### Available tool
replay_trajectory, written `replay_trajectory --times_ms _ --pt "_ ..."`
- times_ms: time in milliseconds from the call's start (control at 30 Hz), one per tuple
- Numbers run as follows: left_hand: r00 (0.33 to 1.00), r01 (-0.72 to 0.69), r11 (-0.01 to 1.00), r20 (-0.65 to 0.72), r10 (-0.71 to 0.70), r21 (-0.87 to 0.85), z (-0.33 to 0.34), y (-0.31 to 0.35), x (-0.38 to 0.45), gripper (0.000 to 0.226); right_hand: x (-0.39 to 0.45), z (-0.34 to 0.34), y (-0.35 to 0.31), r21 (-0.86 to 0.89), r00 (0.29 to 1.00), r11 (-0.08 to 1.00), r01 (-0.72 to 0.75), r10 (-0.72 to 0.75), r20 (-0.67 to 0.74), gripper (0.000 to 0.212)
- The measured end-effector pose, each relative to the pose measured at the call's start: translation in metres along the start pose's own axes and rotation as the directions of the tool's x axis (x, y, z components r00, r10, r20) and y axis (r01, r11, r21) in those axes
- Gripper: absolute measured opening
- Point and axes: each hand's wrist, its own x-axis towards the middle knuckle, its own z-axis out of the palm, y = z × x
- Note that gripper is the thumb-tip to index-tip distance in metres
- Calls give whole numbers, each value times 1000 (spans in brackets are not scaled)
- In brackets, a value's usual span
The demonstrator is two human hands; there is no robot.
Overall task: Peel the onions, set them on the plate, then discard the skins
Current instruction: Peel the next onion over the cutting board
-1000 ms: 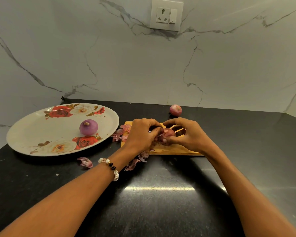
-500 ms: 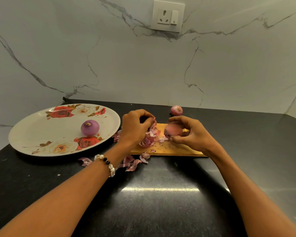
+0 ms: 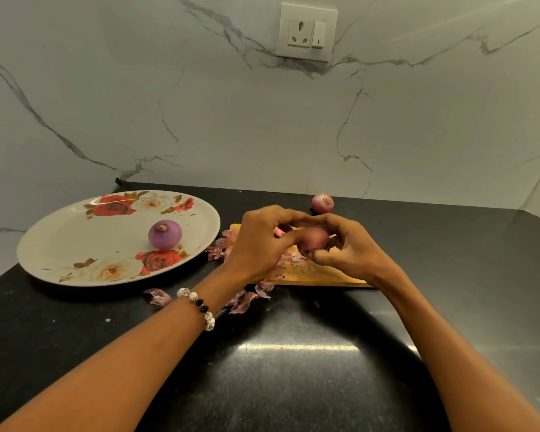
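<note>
The round white floral-printed plate stands at the left of the black stone table and carries one peeled purple onion. Loose papery pink onion skins lie between the plate and the wooden cutting board. Above the board, the left hand and right hand both grasp a small, partly peeled pinkish onion, fingers curled round it. It is likely light, firm and slick once bared; grip the body, pinch the brittle skin at an edge. An unpeeled red onion waits behind.
</note>
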Motion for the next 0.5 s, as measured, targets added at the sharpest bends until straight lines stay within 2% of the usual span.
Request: replay_trajectory --times_ms 133,233,300,367,500 --pt "986 -169 973 43 164 156 3 -3 -1 24 -1 2 -6 -33 1000 999 15 -15 16 52" --pt "988 -153 977 -12 156 147 3 -2 0 18 -1 4 -7 -43 999 999 33 -32 18 56" --pt "994 -74 992 -76 82 98 3 0 0 16 -2 5 -8 -49 999 998 35 -34 21 65" --pt "992 84 996 -91 -86 -17 2 5 0 15 -2 5 -9 -37 999 999 34 -33 25 69" --pt "919 368 876 -25 -394 -312 -1 9 1 11 -3 6 -13 15 1000 1000 16 -16 14 61"
